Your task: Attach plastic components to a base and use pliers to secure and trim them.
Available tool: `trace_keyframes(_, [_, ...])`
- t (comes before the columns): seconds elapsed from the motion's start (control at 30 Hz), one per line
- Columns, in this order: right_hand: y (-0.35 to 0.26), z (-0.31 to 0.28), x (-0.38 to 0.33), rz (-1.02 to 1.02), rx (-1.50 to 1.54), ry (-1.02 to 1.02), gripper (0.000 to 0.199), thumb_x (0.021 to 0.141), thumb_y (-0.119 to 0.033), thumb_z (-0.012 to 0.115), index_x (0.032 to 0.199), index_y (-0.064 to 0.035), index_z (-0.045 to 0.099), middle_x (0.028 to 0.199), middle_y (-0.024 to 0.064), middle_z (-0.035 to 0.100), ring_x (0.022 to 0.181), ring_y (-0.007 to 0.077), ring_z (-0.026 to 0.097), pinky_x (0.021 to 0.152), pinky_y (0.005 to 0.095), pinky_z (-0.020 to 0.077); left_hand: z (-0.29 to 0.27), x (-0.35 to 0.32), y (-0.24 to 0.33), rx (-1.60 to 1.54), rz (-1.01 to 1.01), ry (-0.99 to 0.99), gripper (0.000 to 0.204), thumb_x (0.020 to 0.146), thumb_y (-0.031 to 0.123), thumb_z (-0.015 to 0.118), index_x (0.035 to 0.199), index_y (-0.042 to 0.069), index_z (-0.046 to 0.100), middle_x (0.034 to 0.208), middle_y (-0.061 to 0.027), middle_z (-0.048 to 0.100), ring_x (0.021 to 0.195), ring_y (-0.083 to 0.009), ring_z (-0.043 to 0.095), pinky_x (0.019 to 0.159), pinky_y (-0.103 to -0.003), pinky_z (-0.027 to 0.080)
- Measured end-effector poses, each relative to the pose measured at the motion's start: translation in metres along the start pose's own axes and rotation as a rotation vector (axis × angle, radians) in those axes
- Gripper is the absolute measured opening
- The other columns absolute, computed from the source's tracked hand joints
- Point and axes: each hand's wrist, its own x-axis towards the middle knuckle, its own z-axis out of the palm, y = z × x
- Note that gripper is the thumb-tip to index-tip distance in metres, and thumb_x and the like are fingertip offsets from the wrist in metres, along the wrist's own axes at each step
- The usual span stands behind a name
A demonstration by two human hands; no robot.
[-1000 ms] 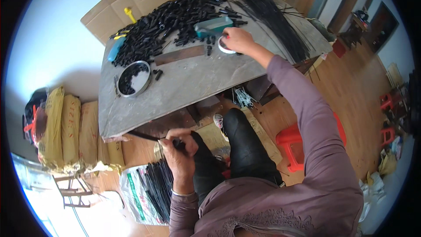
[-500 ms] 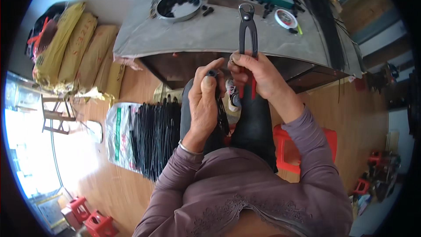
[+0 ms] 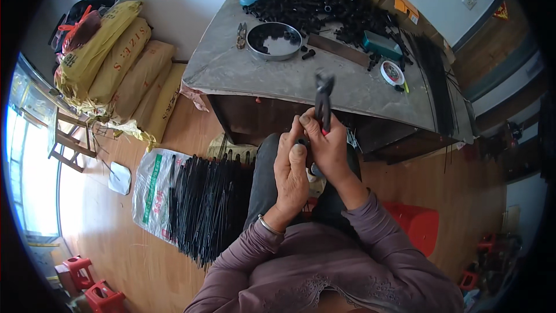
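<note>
Black pliers point(image 3: 322, 99) upright in right hand point(image 3: 329, 149), left hand point(image 3: 291, 175) touching

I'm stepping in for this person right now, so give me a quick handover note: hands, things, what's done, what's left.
Right hand: gripping black pliers, tips pointing up toward the table.
Left hand: pressed against the right, pinching a small dark part over the lap.
Grey table: round metal dish, heap of black parts, tape roll.
Floor, left of knees: bundle of black rods on a white sack.
Done: pliers picked up.
Left: working the part; most parts remain heaped.
</note>
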Motion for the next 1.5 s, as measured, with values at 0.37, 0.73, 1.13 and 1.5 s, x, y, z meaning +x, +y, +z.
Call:
trace_keyframes(0.37, [-0.005, -0.009, 0.006, -0.006, -0.062, -0.199, 0.015, 0.094, -0.018, 0.058, 0.093, -0.0027, 0.061, 0.068, -0.0035, 0.053, 0.059, 0.0034, 0.047, 0.053, 0.0206, 0.0377, -0.029, 0.008, -0.016, -0.243, -0.089, -0.064, 0.045, 0.103, 0.033, 0.033, 0.131, 0.001, 0.05, 0.082, 0.0027, 0.046, 0.067, -0.0033, 0.039, 0.056, -0.019, 0.033])
trace_keyframes(0.73, [-0.012, -0.016, -0.005, 0.15, 0.123, -0.429, 0.016, 0.096, -0.02, 0.056, 0.096, -0.0046, 0.06, 0.067, -0.0048, 0.051, 0.056, 0.0016, 0.044, 0.05, 0.019, 0.0339, -0.027, 0.011, -0.017, -0.263, -0.197, -0.058, 0.049, 0.104, 0.037, 0.031, 0.133, 0.002, 0.048, 0.085, 0.0027, 0.043, 0.066, -0.0038, 0.036, 0.058, -0.019, 0.033])
trace_keyframes(1.13, [-0.008, -0.014, -0.008, 0.171, 0.131, -0.382, 0.018, 0.097, -0.022, 0.053, 0.094, -0.0052, 0.059, 0.066, -0.0043, 0.052, 0.056, 0.0021, 0.045, 0.05, 0.0185, 0.0342, -0.025, 0.012, -0.017, -0.225, -0.185, -0.056, 0.049, 0.103, 0.04, 0.032, 0.131, 0.004, 0.049, 0.089, 0.0034, 0.044, 0.066, -0.0028, 0.038, 0.059, -0.019, 0.035])
trace_keyframes(1.5, [-0.003, -0.014, -0.009, 0.153, 0.129, -0.364, 0.018, 0.096, -0.023, 0.055, 0.093, -0.0054, 0.059, 0.065, -0.0049, 0.051, 0.055, 0.0019, 0.044, 0.049, 0.0185, 0.0329, -0.027, 0.011, -0.018, -0.152, -0.173, -0.065, 0.047, 0.103, 0.04, 0.031, 0.131, 0.007, 0.05, 0.079, 0.0048, 0.046, 0.068, -0.0037, 0.039, 0.06, -0.018, 0.032])
